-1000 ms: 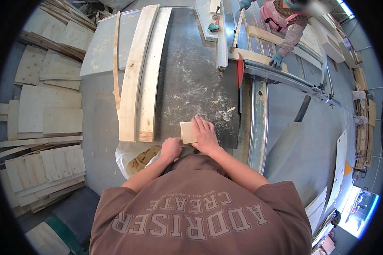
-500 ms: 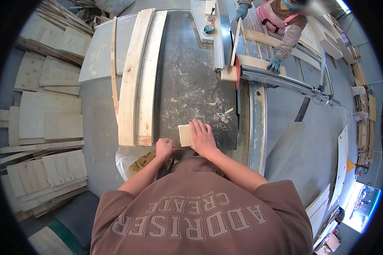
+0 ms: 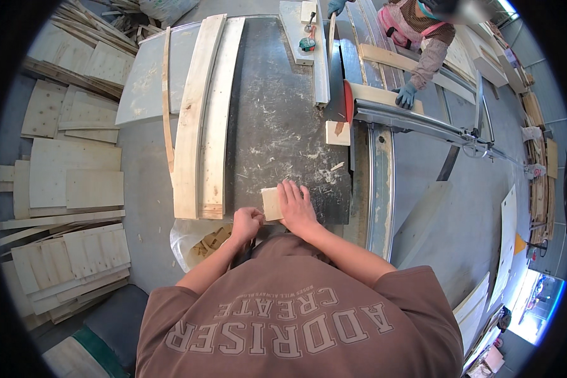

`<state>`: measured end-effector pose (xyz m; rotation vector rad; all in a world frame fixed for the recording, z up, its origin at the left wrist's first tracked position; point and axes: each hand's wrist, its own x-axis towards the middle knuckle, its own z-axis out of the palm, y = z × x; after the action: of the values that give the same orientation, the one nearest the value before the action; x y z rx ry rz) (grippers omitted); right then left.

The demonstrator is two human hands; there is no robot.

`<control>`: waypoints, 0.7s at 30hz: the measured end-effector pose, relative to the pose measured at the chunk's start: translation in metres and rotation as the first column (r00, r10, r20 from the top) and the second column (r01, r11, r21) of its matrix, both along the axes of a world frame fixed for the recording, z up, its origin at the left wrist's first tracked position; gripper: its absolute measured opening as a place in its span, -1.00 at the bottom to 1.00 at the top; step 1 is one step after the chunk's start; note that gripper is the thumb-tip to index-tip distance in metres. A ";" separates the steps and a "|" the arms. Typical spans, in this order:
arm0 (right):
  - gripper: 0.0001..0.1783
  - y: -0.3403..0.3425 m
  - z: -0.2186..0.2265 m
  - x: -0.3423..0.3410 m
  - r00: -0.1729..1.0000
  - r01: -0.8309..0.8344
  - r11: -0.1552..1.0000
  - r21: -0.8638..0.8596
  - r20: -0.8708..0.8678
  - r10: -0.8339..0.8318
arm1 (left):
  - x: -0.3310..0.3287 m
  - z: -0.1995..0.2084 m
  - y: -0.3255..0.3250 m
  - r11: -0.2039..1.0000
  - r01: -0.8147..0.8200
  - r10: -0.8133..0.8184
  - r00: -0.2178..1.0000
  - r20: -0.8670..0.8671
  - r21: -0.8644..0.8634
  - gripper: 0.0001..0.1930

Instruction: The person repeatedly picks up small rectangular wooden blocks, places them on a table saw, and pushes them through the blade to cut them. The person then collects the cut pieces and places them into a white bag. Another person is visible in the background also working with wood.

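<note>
My right hand lies over a small square wooden block at the near edge of the dark saw table, its thumb and fingers holding the block's right side. Just left of that block, my left hand is closed with its fingertips pinched by the block's lower left corner. What is between those fingers, if anything, is too small to make out. Further off, a second small wooden block with a brown mark sits at the table's right edge, below the red blade guard.
Long boards lie along the table's left side. Across the saw, a co-worker's gloved hand rests on a plank. A metal fence stands near the blade. Below the near edge, a plastic bag holds wood offcuts. Sheets are piled left.
The second block has moved from beside the blade guard toward me. The co-worker's far hand has shifted left with a thin strip. My hands stay nearly in place on the near block.
</note>
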<state>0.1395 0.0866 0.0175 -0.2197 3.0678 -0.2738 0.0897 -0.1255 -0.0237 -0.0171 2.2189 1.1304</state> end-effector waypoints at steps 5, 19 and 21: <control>0.02 0.001 0.004 -0.004 0.999 -0.029 1.000 -0.012 -0.027 0.028 | -0.004 -0.041 -0.017 0.930 -0.288 0.272 0.957 -0.100 -0.230 -0.78; -0.28 0.196 -0.068 -0.175 0.993 0.105 0.853 0.511 -0.104 -0.060 | 0.010 -0.003 -0.015 0.909 -0.405 0.389 0.909 -0.148 -0.100 -0.51; -0.30 0.205 -0.072 -0.189 0.995 0.085 0.824 0.560 -0.093 -0.040 | 0.015 0.000 -0.016 0.904 -0.423 0.412 0.901 -0.136 -0.063 -0.50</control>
<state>-0.0499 0.2915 -0.0543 -0.0967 3.0598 0.6581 0.1045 -0.1413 -0.0238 -0.5011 2.4435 1.2777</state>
